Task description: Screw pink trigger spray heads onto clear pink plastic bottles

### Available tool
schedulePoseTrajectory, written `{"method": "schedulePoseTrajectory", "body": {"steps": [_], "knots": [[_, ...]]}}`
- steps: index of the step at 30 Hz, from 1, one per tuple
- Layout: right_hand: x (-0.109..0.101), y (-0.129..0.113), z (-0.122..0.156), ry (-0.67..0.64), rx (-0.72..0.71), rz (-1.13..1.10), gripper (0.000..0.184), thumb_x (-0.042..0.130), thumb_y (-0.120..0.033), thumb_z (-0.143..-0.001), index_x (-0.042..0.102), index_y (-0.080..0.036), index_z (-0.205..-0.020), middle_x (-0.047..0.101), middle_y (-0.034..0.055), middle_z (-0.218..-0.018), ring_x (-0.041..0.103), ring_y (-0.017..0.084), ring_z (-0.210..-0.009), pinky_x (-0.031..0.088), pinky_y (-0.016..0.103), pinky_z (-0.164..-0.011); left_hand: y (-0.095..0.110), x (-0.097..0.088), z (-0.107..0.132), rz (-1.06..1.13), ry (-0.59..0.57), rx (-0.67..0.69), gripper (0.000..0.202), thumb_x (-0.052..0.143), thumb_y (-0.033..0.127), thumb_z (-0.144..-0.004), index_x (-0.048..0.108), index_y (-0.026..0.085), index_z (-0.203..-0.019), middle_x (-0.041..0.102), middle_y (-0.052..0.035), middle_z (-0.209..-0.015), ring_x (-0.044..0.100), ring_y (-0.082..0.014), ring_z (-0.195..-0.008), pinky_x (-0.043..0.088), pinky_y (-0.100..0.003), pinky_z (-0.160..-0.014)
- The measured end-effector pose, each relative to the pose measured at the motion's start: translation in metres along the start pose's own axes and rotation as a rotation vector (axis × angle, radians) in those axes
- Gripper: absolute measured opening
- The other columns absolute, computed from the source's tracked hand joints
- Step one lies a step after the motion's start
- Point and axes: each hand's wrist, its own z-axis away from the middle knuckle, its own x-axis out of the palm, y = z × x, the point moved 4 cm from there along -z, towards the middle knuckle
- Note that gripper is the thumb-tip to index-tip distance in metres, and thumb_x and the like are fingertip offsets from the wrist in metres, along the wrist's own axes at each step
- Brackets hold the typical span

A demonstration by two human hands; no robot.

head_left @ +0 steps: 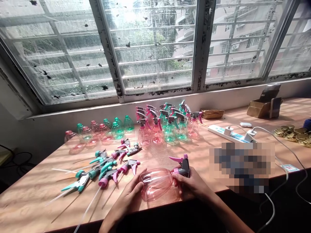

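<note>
A clear pink spray bottle (156, 183) lies on its side over the near edge of the wooden table (36, 194). My left hand (130, 197) wraps its fingers round the bottle's base. My right hand (190, 184) grips the neck, where a grey and pink trigger head (182, 163) sits on the bottle. Several loose trigger heads with dip tubes (102, 170), teal and pink, lie on the table to the left of my hands.
Several assembled pink and green spray bottles (167, 127) stand at the back by the window. Capless bottles (97, 131) stand and lie to their left. A white power strip (230, 134) with cables, a cardboard box (263, 106) and gold coins (293, 132) are on the right.
</note>
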Motion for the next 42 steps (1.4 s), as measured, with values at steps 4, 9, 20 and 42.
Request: {"method": "schedulePoseTrajectory", "body": {"steps": [4,9,20,42], "knots": [[0.001,-0.002,0.0,0.027,0.009,-0.017,0.044,0.086,-0.054,-0.077,0.064,-0.017,-0.086,0.07,-0.002,-0.061,0.061,0.013,-0.039,0.047,0.024,-0.042,-0.009,0.001,0.003,0.124,-0.091,0.041,0.09,0.078,0.061,-0.083,0.039,0.032,-0.159,0.041,-0.0095,-0.165,0.026,-0.0386,-0.156,0.019,-0.056,-0.128],[0.0,-0.001,0.0,0.01,-0.025,-0.005,0.041,0.084,-0.052,-0.08,0.063,-0.017,-0.08,0.068,-0.0017,-0.06,0.057,0.012,-0.042,0.047,0.024,-0.045,-0.027,0.005,0.008,0.138,-0.173,0.048,0.114,0.091,0.041,-0.075,0.021,0.038,-0.164,0.024,-0.0053,-0.172,0.018,-0.0362,-0.159,0.016,-0.053,-0.129],[-0.005,0.003,0.003,0.054,0.005,-0.014,0.046,0.088,-0.053,-0.076,0.066,-0.017,-0.094,0.071,-0.0003,-0.063,0.061,0.015,-0.049,0.051,0.028,-0.05,-0.03,0.002,0.001,0.208,-0.168,0.075,0.085,0.067,0.066,-0.089,0.036,0.032,-0.16,0.032,-0.0083,-0.17,0.022,-0.0379,-0.157,0.014,-0.054,-0.129],[-0.003,0.007,0.003,0.011,-0.014,0.017,0.042,0.086,-0.05,-0.079,0.065,-0.017,-0.094,0.07,-0.0009,-0.064,0.06,0.015,-0.049,0.051,0.029,-0.051,-0.022,0.003,0.008,0.128,-0.096,0.074,0.077,0.067,0.059,-0.093,0.038,0.033,-0.16,0.031,-0.0074,-0.17,0.018,-0.036,-0.159,0.011,-0.053,-0.13]]}}
